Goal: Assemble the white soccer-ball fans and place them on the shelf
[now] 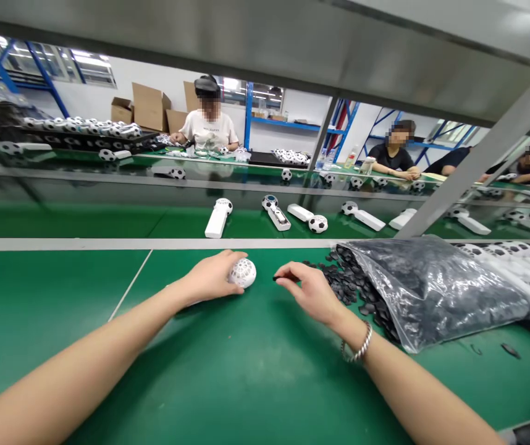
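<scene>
Reads bright and fairly even, lit mostly from above in cool white, with glaring strips in the windows (93,68) behind and soft, diffuse shadows on the green tabletop (256,383) beside the left forearm (107,334) and below the right forearm (413,383). Glints hard off the wrinkled plastic bag (441,290), throws murky reflections across the glossy strip (61,213) beyond, and smears into a pale haze on the overhead panel (265,43). Looks reasonably crisp mid-frame, but stretches toward the edges, softens in the background, and breaks into coarse pixel blocks over faces.

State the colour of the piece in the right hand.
The small piece is black, clearest in the head view.
</scene>
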A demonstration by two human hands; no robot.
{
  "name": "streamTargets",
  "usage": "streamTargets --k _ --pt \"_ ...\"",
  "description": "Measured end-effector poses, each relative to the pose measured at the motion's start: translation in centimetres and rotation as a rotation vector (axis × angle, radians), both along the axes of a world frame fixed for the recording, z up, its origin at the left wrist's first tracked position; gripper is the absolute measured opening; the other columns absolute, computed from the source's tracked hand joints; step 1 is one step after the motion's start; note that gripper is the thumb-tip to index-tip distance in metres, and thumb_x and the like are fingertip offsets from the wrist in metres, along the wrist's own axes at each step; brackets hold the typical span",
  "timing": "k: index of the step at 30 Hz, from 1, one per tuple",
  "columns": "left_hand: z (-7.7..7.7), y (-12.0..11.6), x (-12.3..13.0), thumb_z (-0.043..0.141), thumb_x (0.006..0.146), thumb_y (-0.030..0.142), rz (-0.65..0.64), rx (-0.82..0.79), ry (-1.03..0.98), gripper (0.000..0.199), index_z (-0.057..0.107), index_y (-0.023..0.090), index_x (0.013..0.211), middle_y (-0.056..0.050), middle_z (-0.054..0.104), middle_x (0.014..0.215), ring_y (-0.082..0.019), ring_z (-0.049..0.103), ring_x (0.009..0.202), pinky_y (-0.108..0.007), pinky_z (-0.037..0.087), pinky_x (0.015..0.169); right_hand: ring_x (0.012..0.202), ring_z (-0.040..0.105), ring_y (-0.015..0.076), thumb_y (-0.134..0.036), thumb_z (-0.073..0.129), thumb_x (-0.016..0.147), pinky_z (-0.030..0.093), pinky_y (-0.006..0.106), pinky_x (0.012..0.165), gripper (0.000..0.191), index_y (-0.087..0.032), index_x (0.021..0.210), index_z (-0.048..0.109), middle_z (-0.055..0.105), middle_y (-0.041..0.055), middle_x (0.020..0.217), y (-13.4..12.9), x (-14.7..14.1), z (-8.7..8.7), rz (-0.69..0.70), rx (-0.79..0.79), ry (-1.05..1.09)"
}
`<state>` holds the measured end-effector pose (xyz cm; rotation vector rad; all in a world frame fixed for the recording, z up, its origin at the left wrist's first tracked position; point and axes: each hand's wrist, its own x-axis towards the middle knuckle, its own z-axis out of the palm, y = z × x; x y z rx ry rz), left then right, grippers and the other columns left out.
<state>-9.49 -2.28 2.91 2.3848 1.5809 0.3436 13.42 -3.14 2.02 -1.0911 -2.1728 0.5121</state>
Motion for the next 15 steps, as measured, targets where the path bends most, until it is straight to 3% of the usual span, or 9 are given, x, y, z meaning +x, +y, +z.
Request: streamTargets --k 3,7,11,15 --pt "-0.9 -0.4 1.9 0.063 0.063 0.045 -0.068 -0.013 -0.061 0.069 0.040 0.027 0.125 -0.005 0.051 0.118 -0.026 0.055 0.098 -0.031 0.043 0.078 0.072 0.056 0.0127 -0.022 0.052 0.082 0.045 0.026 0.068 0.007 -0.020 0.084 0.059 0.061 0.0002 0.078 -0.5 -0.3 -0.4 0.041 -0.007 0.079" --pt "-2.1 -1.5 2.7 0.060 0.065 0.049 -0.051 -0.012 -0.146 0.067 0.040 0.027 0.125 -0.005 0.050 0.119 -0.024 0.054 0.100 -0.030 0.043 0.080 0.092 0.052 0.0155 -0.021 0.056 0.080 0.042 0.032 0.084 0.007 -0.023 0.084 0.061 0.058 0.0024 0.093 -1.3 -0.3 -1.3 0.137 0.023 0.072" --pt "-2.1 -1.7 2.8 0.061 0.061 0.055 -0.067 -0.019 -0.147 0.074 0.037 0.029 0.126 -0.004 0.050 0.119 -0.024 0.055 0.098 -0.030 0.043 0.077 0.105 0.045 0.0190 -0.023 0.061 0.076 0.035 0.039 0.093 0.001 -0.022 0.076 0.060 0.052 0.0033 0.107 -1.4 -0.9 -1.9 0.110 0.033 0.068" --pt "-1.8 -1.8 2.9 0.059 0.063 0.058 -0.064 -0.008 -0.137 0.072 0.037 0.030 0.126 -0.004 0.052 0.115 -0.024 0.056 0.094 -0.029 0.044 0.072 0.114 0.040 0.0202 -0.023 0.064 0.073 0.032 0.040 0.097 0.010 -0.020 0.075 0.055 0.046 0.0044 0.118 -1.1 -1.4 -2.4 0.092 -0.036 0.132"
